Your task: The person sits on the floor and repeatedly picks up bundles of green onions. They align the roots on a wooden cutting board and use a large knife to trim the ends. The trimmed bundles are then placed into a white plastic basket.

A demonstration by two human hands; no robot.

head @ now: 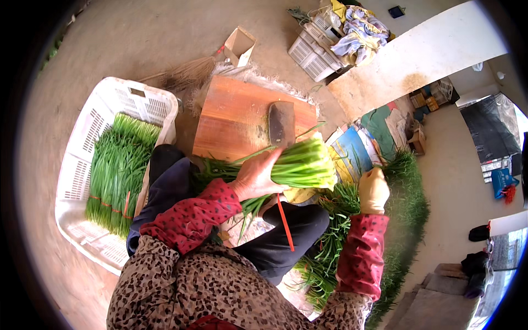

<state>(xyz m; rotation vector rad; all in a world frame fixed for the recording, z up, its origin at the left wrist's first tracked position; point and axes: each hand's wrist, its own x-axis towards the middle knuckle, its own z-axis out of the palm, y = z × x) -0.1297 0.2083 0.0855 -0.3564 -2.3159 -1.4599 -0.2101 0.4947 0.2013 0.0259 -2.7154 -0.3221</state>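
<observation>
My left hand (258,173) grips a thick bunch of garlic chives (307,165), its pale cut ends pointing right. A red tie strip (285,222) hangs just below that hand. My right hand (373,190) is curled at the edge of a large heap of loose chives (402,214); thin blades show near its fingertips, but whether it holds any is hidden. Behind the bunch, a cleaver (281,123) with a dark, broad blade lies on a wooden cutting board (235,117). More chives (330,239) lie beside my bent knee.
On the left stands a white plastic crate (78,165) with several chive bundles (119,169) tied in red. Past the board are a straw broom (192,72) and an open cardboard box (240,46). Stacked crates (315,53) with cloth on top stand near a white pillar (429,49).
</observation>
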